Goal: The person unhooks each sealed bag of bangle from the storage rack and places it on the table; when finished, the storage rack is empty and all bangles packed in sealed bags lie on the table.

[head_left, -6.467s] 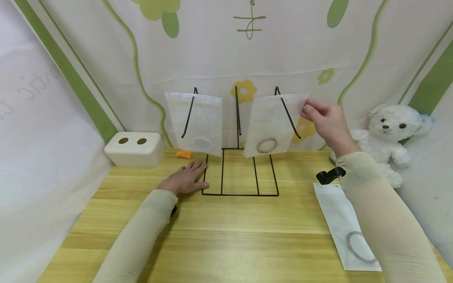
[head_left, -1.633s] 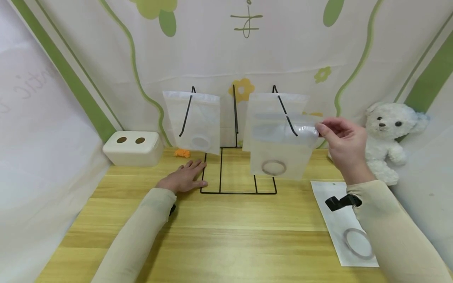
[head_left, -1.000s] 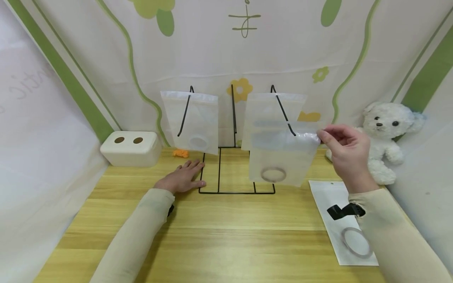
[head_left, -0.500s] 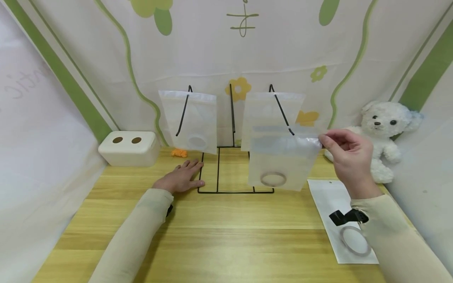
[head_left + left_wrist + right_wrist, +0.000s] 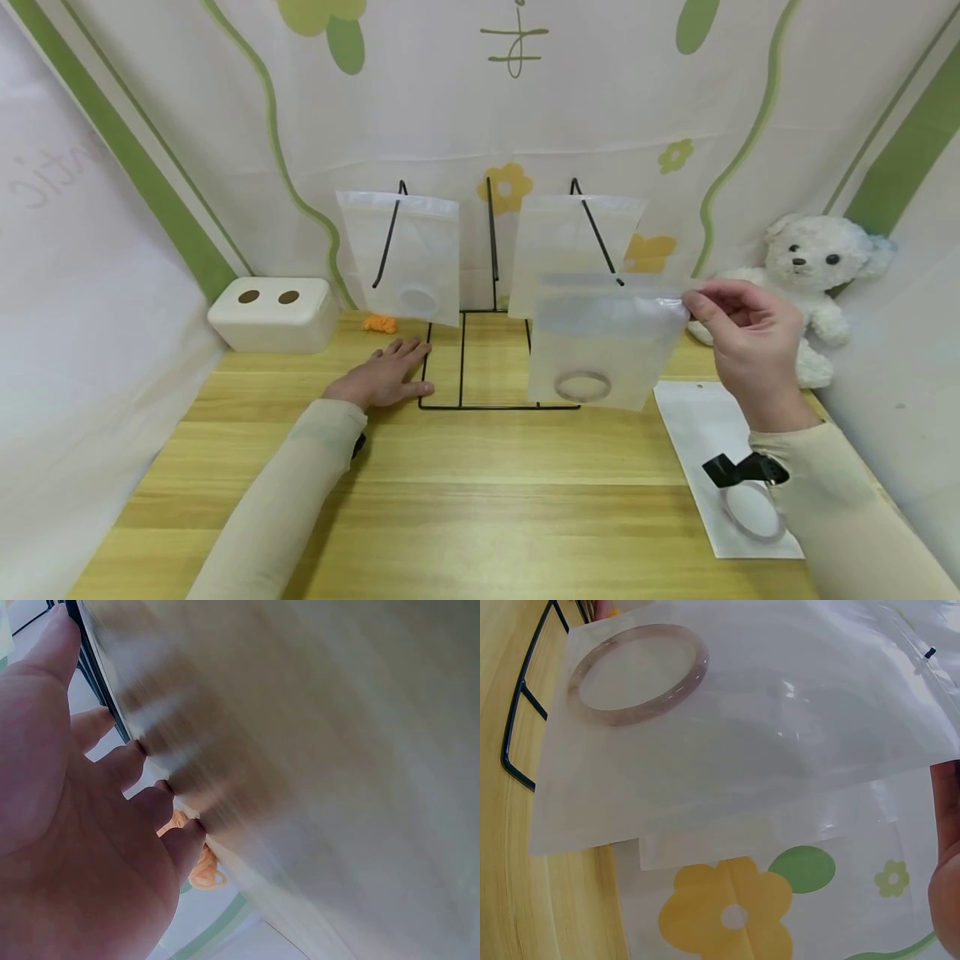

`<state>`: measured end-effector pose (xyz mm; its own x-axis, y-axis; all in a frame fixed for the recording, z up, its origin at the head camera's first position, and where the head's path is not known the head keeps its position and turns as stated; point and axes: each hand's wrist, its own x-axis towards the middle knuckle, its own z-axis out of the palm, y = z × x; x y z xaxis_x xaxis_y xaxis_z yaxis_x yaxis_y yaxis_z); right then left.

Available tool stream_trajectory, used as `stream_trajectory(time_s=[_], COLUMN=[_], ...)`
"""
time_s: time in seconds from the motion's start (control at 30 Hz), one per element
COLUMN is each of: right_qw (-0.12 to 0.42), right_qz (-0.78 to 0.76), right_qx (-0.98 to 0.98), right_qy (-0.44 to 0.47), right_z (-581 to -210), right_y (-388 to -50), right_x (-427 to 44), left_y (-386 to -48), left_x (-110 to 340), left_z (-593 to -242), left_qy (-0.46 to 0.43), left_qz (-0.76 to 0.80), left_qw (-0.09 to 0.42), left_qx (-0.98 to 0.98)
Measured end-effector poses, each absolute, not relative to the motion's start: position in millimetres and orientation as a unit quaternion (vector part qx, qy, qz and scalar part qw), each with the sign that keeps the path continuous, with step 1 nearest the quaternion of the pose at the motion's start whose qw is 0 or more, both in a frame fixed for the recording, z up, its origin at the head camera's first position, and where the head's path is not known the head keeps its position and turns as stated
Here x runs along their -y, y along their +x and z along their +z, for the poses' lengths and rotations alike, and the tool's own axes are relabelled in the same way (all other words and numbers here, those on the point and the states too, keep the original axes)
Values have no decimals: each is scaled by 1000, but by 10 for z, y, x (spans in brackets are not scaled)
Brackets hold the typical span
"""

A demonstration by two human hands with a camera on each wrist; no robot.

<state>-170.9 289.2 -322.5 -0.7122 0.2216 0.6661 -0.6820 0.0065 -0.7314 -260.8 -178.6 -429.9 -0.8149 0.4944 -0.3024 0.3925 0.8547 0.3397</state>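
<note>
From the head view, the left hand (image 5: 381, 379) lies flat on the table (image 5: 450, 517), with its fingers spread out. It holds nothing, but its fingers touch the left side of the black wire rack (image 5: 498, 407). The right hand (image 5: 750, 350) pinches the top right corner of a see-through bag (image 5: 600, 350) between thumb and finger. A ring (image 5: 583, 372) sits low inside it. The bag is at the tip of the right hook (image 5: 596, 237). Another bag (image 5: 551, 242) hangs behind it on that hook, and a third bag (image 5: 405, 258) hangs on the left hook. A long white bag (image 5: 690, 425) with a ring lies on the table near the right arm. A white box (image 5: 273, 325), a small orange thing (image 5: 380, 323) and a teddy bear (image 5: 813, 258) are at the back.

From the left wrist, the fingertips are down on the table, and the thumb is by the rack's bar.

From the right wrist, the ring is pinkish and shiny. A little dark tip shows near the bag's top edge. Only part of the hand shows there.
</note>
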Motion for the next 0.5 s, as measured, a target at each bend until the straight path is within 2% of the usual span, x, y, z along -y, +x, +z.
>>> stream_trajectory(time_s=[0.5], right_qw=[337], right_qz=[697], right_qx=[604], right_qy=[190], right_z=[-3179], right_y=[-1530], right_x=[-2901], left_y=[-2626], left_x=[1780], left_z=[-4340], left_qy=[239], left_qz=[129], left_qw=[192], left_qx=[-943])
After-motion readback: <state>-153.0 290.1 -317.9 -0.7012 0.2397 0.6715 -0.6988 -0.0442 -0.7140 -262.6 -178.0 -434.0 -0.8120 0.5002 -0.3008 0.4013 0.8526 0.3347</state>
